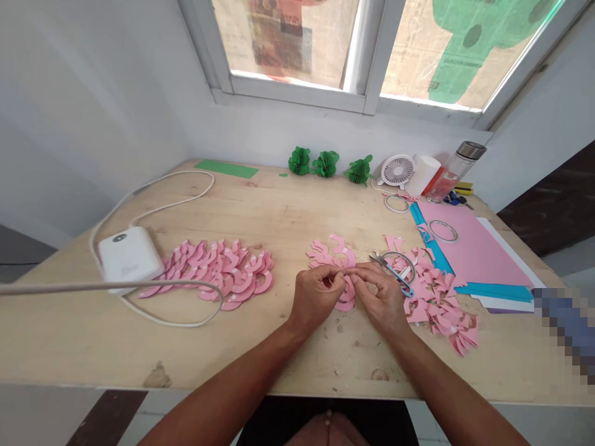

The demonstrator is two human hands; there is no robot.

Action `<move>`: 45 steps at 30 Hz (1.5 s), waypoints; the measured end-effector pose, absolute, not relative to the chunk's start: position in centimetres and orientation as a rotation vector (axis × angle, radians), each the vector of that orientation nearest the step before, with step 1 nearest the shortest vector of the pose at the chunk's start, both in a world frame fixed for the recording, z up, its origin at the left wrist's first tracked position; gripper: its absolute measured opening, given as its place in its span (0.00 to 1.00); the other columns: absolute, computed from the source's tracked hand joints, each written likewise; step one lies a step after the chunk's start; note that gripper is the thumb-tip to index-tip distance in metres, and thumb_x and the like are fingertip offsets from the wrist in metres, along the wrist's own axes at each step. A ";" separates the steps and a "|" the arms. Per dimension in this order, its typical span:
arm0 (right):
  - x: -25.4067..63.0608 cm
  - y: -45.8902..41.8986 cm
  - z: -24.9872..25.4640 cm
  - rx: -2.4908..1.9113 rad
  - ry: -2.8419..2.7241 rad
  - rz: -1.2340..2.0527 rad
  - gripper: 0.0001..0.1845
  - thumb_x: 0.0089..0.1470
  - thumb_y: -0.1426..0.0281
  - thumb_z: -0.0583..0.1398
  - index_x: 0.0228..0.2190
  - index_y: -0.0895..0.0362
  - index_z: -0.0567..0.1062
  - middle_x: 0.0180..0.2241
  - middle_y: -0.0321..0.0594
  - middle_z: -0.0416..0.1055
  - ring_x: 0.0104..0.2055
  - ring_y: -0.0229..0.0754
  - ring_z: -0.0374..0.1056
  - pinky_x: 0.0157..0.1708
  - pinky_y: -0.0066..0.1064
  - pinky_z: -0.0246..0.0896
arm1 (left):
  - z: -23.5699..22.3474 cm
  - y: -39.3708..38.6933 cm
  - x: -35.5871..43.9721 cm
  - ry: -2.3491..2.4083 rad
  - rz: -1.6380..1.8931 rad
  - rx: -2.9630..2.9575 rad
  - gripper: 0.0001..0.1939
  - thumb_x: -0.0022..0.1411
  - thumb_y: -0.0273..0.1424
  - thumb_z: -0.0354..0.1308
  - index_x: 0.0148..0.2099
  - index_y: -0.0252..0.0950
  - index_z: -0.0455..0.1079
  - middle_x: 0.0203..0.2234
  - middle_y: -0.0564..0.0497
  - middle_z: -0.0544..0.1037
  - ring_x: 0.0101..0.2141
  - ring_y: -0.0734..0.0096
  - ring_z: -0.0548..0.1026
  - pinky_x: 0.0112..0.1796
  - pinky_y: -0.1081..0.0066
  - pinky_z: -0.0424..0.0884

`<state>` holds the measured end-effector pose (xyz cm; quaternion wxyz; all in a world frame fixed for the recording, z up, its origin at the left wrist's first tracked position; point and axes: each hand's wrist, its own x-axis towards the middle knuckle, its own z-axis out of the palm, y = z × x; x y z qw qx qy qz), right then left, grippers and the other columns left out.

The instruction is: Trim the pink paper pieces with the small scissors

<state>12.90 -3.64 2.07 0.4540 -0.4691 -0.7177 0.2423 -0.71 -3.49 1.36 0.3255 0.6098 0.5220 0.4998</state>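
My left hand [316,294] and my right hand [379,294] meet fingertip to fingertip low over the table, both closed in a pinch. A curved pink paper cutout [345,305] shows beneath and between them, apparently held in the left fingers. Whatever the right fingertips pinch is too small to make out. Just beyond the hands lie more pink cutouts [337,244] with small white patches. Scissors [395,277] with blue-grey handles rest beside my right hand, by a tape ring [403,257]. Pink paper scraps [441,303] are heaped to the right.
Overlapping pink cutouts [223,269] spread at left, next to a white power bank [130,254] with a looping cable [176,284]. Green paper ornaments [326,163], a small fan [398,170] and a glass bottle [458,170] stand at the back. Pink sheets [478,248] lie right.
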 end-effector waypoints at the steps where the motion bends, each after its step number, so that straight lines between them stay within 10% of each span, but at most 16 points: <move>1: 12.9 -3.7 2.1 -1.158 -1.769 0.591 0.12 0.52 0.72 0.55 0.33 0.52 0.78 0.33 0.42 0.74 0.38 0.44 0.68 0.40 0.37 0.62 | 1.4 -3.5 -0.7 1.371 1.315 1.603 0.09 0.50 0.25 0.52 0.22 0.33 0.71 0.16 0.54 0.72 0.19 0.77 0.67 0.22 0.78 0.62; 27: 13.0 -3.6 2.1 -1.250 -1.715 0.533 0.10 0.51 0.71 0.55 0.34 0.54 0.76 0.32 0.39 0.74 0.36 0.42 0.67 0.36 0.33 0.60 | 1.2 -3.6 -0.6 1.363 1.382 1.657 0.08 0.49 0.24 0.53 0.22 0.33 0.70 0.17 0.53 0.74 0.20 0.77 0.68 0.24 0.78 0.64; 45: 13.2 -2.8 0.9 -1.182 -1.375 1.207 0.07 0.45 0.66 0.61 0.27 0.57 0.71 0.23 0.35 0.68 0.25 0.36 0.62 0.26 0.27 0.58 | 1.3 -3.7 -0.7 1.243 1.252 1.616 0.09 0.53 0.27 0.53 0.23 0.32 0.70 0.17 0.52 0.72 0.21 0.74 0.69 0.25 0.76 0.64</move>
